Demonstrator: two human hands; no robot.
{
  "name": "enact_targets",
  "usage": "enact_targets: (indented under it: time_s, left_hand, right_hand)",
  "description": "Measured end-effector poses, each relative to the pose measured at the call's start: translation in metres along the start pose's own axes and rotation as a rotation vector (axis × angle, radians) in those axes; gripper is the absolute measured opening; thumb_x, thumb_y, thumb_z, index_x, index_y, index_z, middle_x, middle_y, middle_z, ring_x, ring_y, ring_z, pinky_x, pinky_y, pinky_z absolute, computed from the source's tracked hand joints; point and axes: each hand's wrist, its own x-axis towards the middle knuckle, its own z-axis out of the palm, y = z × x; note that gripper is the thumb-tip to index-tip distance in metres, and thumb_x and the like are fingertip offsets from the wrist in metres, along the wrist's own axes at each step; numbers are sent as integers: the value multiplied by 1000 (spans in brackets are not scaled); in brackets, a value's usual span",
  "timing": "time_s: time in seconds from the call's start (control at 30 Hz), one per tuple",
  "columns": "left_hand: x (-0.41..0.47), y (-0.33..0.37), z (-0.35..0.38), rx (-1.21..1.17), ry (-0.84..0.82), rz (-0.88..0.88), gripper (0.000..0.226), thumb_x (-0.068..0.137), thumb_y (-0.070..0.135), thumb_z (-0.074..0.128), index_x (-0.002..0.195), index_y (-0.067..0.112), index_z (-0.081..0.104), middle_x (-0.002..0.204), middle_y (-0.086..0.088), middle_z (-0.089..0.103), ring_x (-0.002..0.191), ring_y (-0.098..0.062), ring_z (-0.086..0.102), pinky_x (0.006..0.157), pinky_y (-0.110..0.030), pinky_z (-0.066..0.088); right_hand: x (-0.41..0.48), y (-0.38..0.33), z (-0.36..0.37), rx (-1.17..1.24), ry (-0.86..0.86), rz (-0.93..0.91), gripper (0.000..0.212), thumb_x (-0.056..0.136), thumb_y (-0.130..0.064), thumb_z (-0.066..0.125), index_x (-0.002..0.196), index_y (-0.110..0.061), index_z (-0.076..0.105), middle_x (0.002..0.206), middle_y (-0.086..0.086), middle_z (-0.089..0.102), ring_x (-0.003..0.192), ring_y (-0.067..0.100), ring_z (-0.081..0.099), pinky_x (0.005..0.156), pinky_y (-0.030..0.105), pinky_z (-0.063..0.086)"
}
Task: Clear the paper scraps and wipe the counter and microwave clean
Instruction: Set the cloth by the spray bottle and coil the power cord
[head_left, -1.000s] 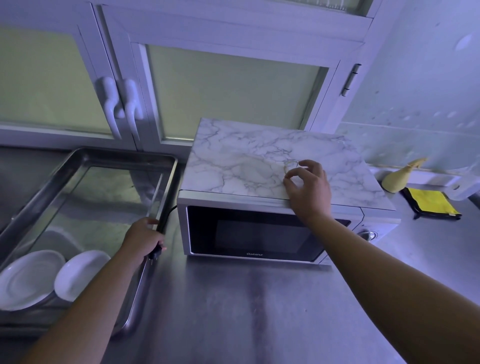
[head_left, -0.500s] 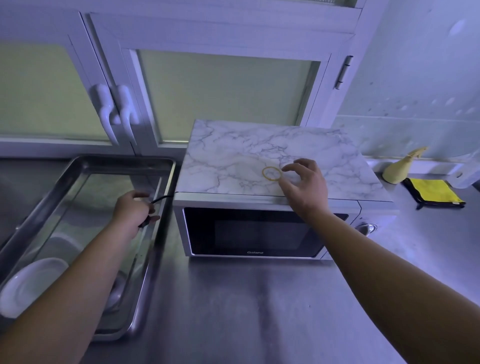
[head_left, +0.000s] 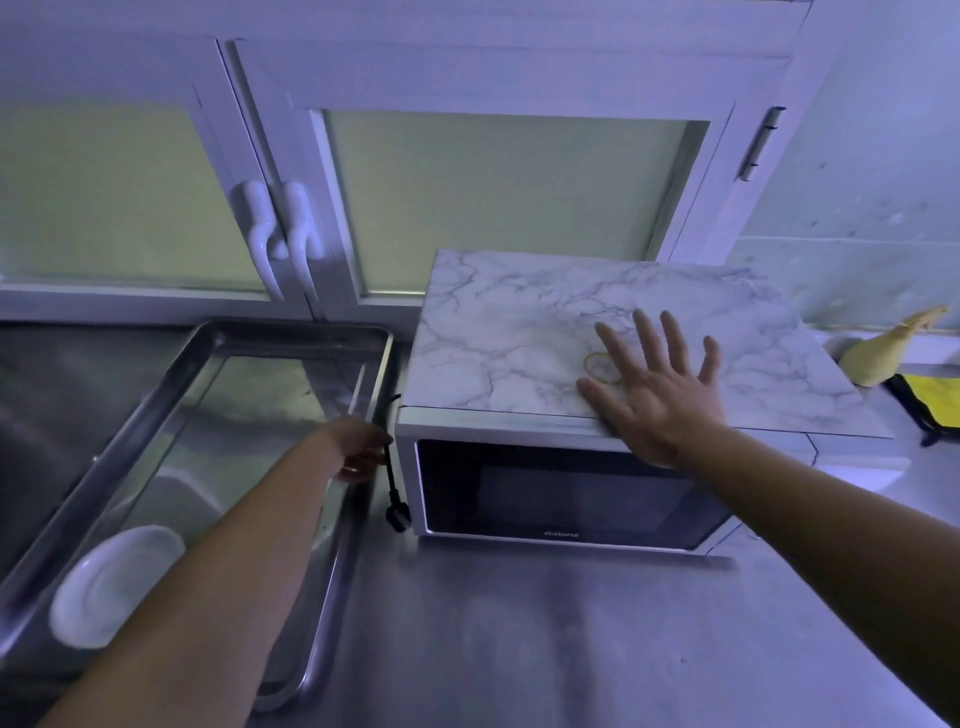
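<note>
Head view: microwave (head_left: 561, 488) stands on the steel worktop (head_left: 519, 649), long axis left to right, door toward the person, "Galanz" readable on it. Right hand (head_left: 660, 384) lies spread flat over its marbled top, partly covering a rubber band (head_left: 597, 366). Left hand (head_left: 358, 449), fingers mostly hidden, grips the black cord (head_left: 390, 483) beside it.

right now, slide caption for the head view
Right hand spread open over the marbled microwave top by a rubber band, left hand holding the black power cord

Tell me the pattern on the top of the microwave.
The microwave top is white marble with grey veins; head view.
</note>
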Motion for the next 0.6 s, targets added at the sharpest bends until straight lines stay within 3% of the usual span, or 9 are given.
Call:
enact_targets:
  time_s: [0.13, 0.23, 0.33, 0.53, 0.6]
  left_hand:
    - [24, 10, 4, -171, -20, 53, 18, 94, 8, 58, 76, 9, 57, 67, -8, 54, 55, -17, 48, 39, -17, 46]
    - [47, 35, 5, -236, 53, 140, 15, 92, 0, 54, 79, 6, 54, 68, -12, 52, 55, -19, 45, 35, -16, 42]
    - [75, 64, 1, -251, 138, 189, 5, 93, 1, 55, 90, 5, 56, 72, -15, 53, 56, -23, 49, 48, -26, 47]
    - [108, 125, -7, -121, 221, 311, 30, 98, 14, 56, 69, 19, 50, 69, -1, 55, 59, -18, 57, 55, -28, 52]
    - [117, 141, -8, -130, 234, 367, 25, 95, 9, 56, 71, 14, 55, 74, -11, 58, 69, -23, 59, 64, -34, 54]
  right_hand:
    - [5, 1, -2, 62, 13, -180, 75, 84, -83, 5, 151, -54, -13, 167, -7, -15, 152, 16, -20, 121, 55, -8]
    - [9, 3, -5, 137, -27, -192, 76, 84, -84, 13, 150, -57, -12, 168, -7, -9, 154, 16, -7, 123, 53, 0]
    - [9, 3, -5, 110, -48, -178, 77, 81, -87, 7, 149, -58, -13, 168, -9, 1, 154, 12, -4, 123, 49, -1]
    - [7, 1, -8, 142, -39, -174, 80, 78, -90, 4, 148, -58, -17, 167, -14, 7, 153, 7, -3, 123, 49, 2]
    - [7, 1, -7, 145, -33, -173, 81, 78, -90, 5, 149, -57, -16, 166, -17, 7, 153, 5, -5, 123, 47, 2]
